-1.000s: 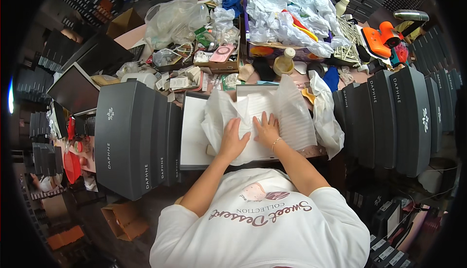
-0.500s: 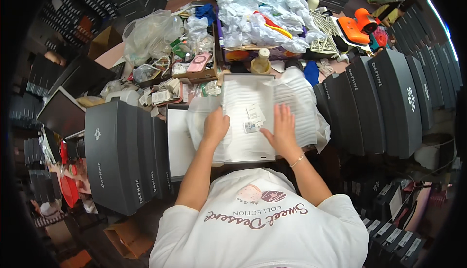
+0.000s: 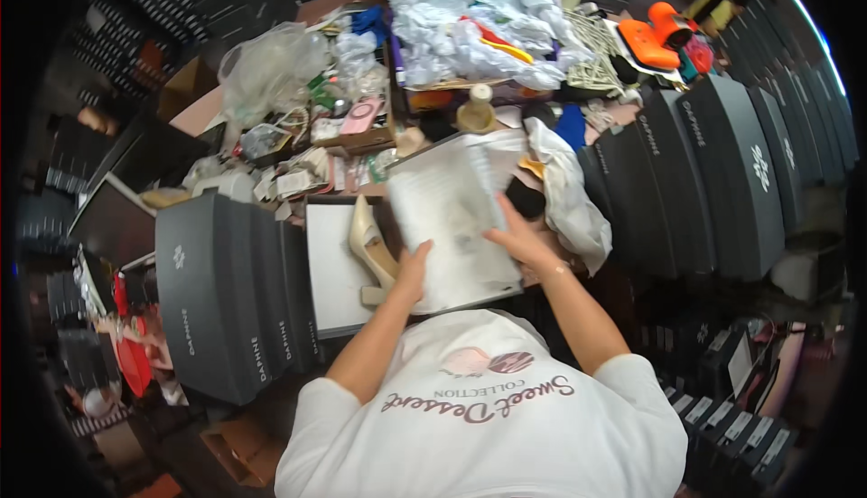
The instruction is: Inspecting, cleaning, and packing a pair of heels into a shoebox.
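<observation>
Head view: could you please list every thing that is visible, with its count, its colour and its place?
white box: one, white, centre, tilted, under both hands
high-heeled shoe: one, beige, left of the box, on a white tray
white wrapping paper: one bunch, right of the box
dark shoe boxes: several, dark grey, standing in rows at left and right
orange shoes: a pair, top right
clear plastic bag: one, top left
crumpled white bags: a heap, top centre
left hand: on the box's lower left edge
right hand: flat on the box's right side
</observation>
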A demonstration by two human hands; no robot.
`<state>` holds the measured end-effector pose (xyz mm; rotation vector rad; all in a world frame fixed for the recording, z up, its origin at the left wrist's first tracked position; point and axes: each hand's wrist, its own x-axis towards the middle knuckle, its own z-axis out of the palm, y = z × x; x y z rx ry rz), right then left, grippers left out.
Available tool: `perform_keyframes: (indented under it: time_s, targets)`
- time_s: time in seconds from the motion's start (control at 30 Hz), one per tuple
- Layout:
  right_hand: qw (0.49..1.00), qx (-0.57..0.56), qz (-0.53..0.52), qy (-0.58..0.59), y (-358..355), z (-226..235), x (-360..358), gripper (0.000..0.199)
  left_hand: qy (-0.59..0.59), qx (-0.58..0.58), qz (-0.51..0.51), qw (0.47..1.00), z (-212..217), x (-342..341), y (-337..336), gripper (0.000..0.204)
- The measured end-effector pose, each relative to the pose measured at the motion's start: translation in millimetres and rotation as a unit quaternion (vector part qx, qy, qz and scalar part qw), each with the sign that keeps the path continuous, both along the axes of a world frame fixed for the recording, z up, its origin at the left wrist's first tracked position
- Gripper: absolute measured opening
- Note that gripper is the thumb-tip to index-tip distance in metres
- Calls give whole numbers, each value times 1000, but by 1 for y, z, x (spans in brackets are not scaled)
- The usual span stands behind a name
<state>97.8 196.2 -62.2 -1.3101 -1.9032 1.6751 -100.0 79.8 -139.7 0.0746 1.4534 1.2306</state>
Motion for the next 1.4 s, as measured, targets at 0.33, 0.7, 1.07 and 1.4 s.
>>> perform_keyframes:
  time_s: [0.33, 0.7, 1.07, 1.4]
  targets:
    - [872, 387, -34, -299, 4, -18, 32, 72, 606, 96, -400, 681, 39, 5, -8, 58]
    - [858, 352, 119, -354, 31, 36, 144, 49, 261, 243, -234, 904, 77, 57, 37, 79]
    - [769, 607, 164, -111, -46, 55, -30, 39, -250, 164, 127, 946, 76, 3, 36, 45]
    - [985, 64, 31, 157, -4, 72, 9, 48, -232, 198, 112, 946, 116, -48, 1, 62]
